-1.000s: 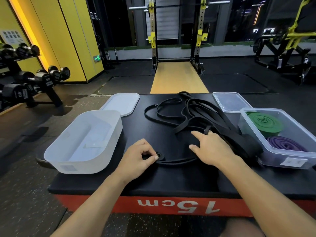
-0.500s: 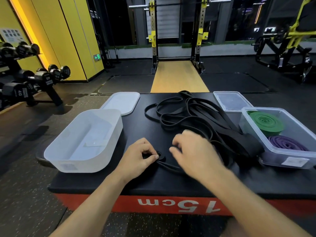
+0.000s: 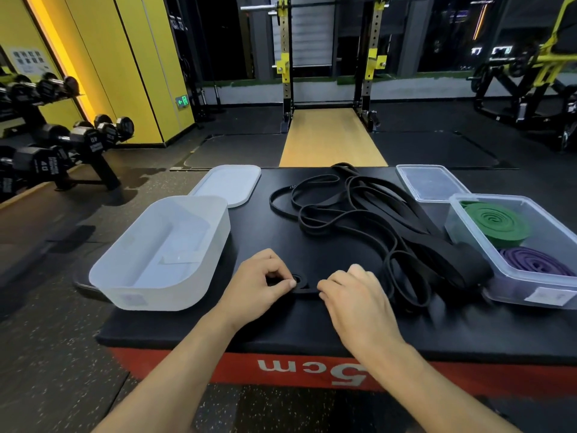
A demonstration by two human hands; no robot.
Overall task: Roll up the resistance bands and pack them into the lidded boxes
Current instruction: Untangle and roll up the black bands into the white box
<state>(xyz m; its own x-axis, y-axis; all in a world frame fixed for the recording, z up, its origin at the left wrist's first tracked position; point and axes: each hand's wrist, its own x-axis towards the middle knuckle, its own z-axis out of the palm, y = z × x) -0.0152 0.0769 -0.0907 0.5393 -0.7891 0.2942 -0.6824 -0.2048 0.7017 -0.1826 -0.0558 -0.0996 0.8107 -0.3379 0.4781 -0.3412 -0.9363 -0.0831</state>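
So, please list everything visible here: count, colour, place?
black padded platform with red side: one, under everything.
loose black rubber resistance bands: several, tangled, platform centre.
partly coiled black band: one, coil between the hands.
white opaque plastic box: one, left, no bands inside.
white flat lid: one, behind it.
clear plastic box: one, right.
clear plastic lid: one, behind it.
green rolled band: one, in clear box, far side.
purple rolled band: one, same box, near side.
black dumbbells: several, rack far left.
yellow-black squat rack: one, background.
left hand: one, pinches the coil.
right hand: one, grips its strand.
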